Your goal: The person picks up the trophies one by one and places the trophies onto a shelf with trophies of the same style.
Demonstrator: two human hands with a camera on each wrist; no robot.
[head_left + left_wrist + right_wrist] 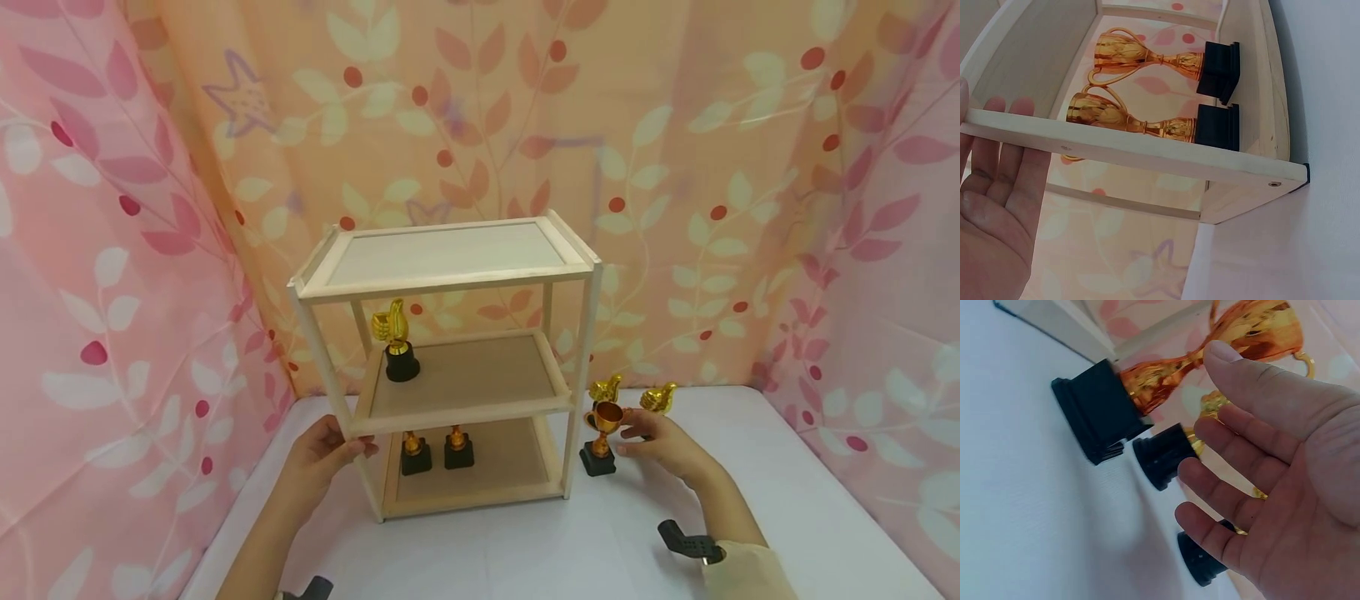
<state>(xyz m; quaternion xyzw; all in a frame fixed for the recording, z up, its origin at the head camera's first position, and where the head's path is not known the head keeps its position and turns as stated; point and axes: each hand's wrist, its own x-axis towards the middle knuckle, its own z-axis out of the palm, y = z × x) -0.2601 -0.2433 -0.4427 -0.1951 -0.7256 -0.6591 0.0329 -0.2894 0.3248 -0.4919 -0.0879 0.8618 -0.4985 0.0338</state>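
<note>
My left hand (pixel 318 458) grips the front left post of a pale wooden three-tier shelf (pixel 465 423), its fingers behind the post in the left wrist view. My right hand (pixel 663 446) reaches to a gold cup trophy (pixel 602 446) standing upright on a black base, on the table right of the shelf. In the right wrist view the thumb overlaps the trophy's stem, and the other fingers are loosely extended behind it. Two gold thumbs-up trophies, one beside the cup (pixel 606 387) and one farther right (pixel 660 397), stand behind that hand, partly hidden.
A gold thumbs-up trophy (pixel 397 329) stands at the left of the middle tier. Two cup trophies stand on the bottom tier, a left one (pixel 415 458) and a right one (pixel 459 452). Floral curtains (pixel 480 108) surround the white table (pixel 525 550) on the back and sides.
</note>
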